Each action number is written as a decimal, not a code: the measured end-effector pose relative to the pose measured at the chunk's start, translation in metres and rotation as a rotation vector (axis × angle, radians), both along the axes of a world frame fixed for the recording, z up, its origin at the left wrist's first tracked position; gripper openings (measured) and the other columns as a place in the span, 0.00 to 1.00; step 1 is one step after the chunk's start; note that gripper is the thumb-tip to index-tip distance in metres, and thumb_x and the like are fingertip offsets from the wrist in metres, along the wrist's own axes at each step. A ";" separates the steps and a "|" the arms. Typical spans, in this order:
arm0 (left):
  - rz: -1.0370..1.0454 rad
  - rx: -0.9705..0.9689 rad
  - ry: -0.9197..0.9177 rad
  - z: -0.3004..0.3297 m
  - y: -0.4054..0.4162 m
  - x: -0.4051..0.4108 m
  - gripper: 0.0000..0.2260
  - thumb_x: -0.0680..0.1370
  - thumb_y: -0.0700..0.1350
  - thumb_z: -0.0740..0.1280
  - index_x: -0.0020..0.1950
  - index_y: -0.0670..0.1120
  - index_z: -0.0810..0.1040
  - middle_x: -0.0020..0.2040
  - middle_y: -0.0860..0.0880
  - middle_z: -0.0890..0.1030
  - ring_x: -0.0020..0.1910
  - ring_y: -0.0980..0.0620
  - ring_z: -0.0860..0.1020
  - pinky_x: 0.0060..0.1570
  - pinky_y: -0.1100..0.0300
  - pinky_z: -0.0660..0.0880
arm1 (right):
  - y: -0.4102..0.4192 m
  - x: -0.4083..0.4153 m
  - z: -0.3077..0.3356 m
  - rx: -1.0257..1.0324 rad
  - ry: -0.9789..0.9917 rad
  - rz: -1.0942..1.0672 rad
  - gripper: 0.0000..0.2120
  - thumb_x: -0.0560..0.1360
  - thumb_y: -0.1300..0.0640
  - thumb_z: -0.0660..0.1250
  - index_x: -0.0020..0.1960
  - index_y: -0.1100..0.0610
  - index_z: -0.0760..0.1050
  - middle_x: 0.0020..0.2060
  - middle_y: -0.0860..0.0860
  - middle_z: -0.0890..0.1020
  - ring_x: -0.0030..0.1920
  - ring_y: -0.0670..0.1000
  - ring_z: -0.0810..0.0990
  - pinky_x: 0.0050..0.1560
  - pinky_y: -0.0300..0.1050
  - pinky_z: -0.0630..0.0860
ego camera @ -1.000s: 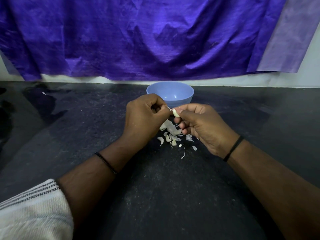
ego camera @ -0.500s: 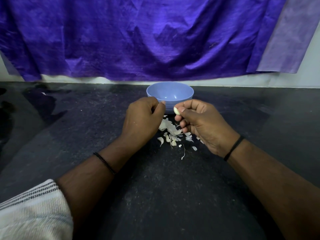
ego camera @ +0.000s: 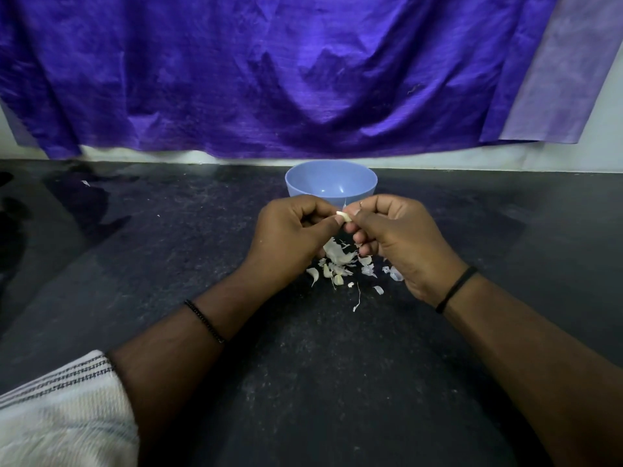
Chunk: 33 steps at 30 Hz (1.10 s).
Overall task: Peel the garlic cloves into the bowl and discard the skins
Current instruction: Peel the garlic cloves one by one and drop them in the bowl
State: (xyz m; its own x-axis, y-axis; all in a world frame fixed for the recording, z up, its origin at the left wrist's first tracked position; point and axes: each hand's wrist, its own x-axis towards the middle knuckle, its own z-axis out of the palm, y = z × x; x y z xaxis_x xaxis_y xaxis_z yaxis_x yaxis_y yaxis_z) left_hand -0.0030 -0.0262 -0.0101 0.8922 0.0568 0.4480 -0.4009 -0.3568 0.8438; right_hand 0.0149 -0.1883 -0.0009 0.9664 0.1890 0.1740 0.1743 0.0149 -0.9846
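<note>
Garlic clove pinched between both hands over the dark counter

The counter (ego camera: 101, 264) lies bare left and right; the blue bowl (ego camera: 330, 182) sits at its far edge. Left hand (ego camera: 290, 237) and right hand (ego camera: 404, 241), fingers curled, pinch the garlic clove (ego camera: 344, 216) above the skins (ego camera: 340, 261) mid-counter.

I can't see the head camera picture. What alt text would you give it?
Two hands meet above a dark countertop, the left hand and right hand both pinching one garlic clove. A pile of garlic skins lies under them, a blue bowl stands just beyond, and purple cloth hangs behind.
</note>
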 end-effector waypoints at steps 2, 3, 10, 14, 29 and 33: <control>0.024 -0.004 0.010 0.000 0.000 0.000 0.02 0.77 0.39 0.72 0.45 0.42 0.85 0.31 0.46 0.82 0.24 0.54 0.77 0.24 0.62 0.72 | -0.002 0.000 0.000 -0.017 -0.021 0.014 0.04 0.76 0.64 0.71 0.50 0.63 0.81 0.35 0.52 0.82 0.33 0.45 0.77 0.32 0.37 0.75; 0.033 -0.001 0.014 0.001 0.001 0.000 0.03 0.77 0.39 0.72 0.45 0.42 0.85 0.30 0.46 0.81 0.24 0.54 0.77 0.24 0.62 0.72 | -0.002 0.000 -0.001 -0.031 -0.042 0.017 0.04 0.76 0.65 0.72 0.50 0.63 0.82 0.34 0.51 0.83 0.33 0.45 0.77 0.32 0.38 0.76; 0.041 0.074 0.079 0.001 0.002 0.000 0.08 0.78 0.40 0.70 0.39 0.42 0.84 0.24 0.52 0.79 0.21 0.57 0.76 0.24 0.63 0.71 | -0.002 0.000 -0.003 -0.239 -0.309 -0.090 0.08 0.74 0.64 0.74 0.45 0.51 0.83 0.32 0.43 0.84 0.32 0.40 0.80 0.37 0.36 0.78; 0.007 -0.032 0.123 0.003 0.001 -0.001 0.08 0.79 0.37 0.68 0.42 0.38 0.84 0.25 0.52 0.80 0.21 0.56 0.75 0.24 0.62 0.72 | -0.003 0.000 -0.006 -0.305 -0.402 -0.123 0.09 0.73 0.63 0.76 0.45 0.49 0.85 0.36 0.44 0.86 0.35 0.41 0.82 0.42 0.42 0.82; -0.124 -0.451 0.360 0.010 0.000 -0.002 0.06 0.76 0.33 0.67 0.41 0.37 0.82 0.37 0.40 0.84 0.24 0.52 0.76 0.22 0.64 0.71 | -0.005 0.000 -0.008 -0.491 -0.904 -0.182 0.07 0.73 0.65 0.73 0.48 0.57 0.86 0.40 0.50 0.86 0.42 0.48 0.84 0.44 0.49 0.81; -0.170 -0.473 0.413 0.012 0.002 -0.002 0.04 0.77 0.36 0.68 0.45 0.36 0.82 0.37 0.41 0.83 0.25 0.52 0.77 0.23 0.63 0.73 | -0.007 0.004 -0.008 -0.641 -1.112 -0.217 0.06 0.75 0.64 0.70 0.48 0.58 0.86 0.39 0.53 0.84 0.40 0.54 0.83 0.39 0.50 0.81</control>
State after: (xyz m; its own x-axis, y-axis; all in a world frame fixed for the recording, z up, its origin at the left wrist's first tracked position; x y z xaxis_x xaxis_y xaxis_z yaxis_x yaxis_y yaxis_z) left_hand -0.0047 -0.0242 0.0020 0.9996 0.0062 0.0276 -0.0281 0.1309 0.9910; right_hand 0.0186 -0.1949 -0.0087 0.3851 0.3954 0.8339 0.8358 -0.5326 -0.1335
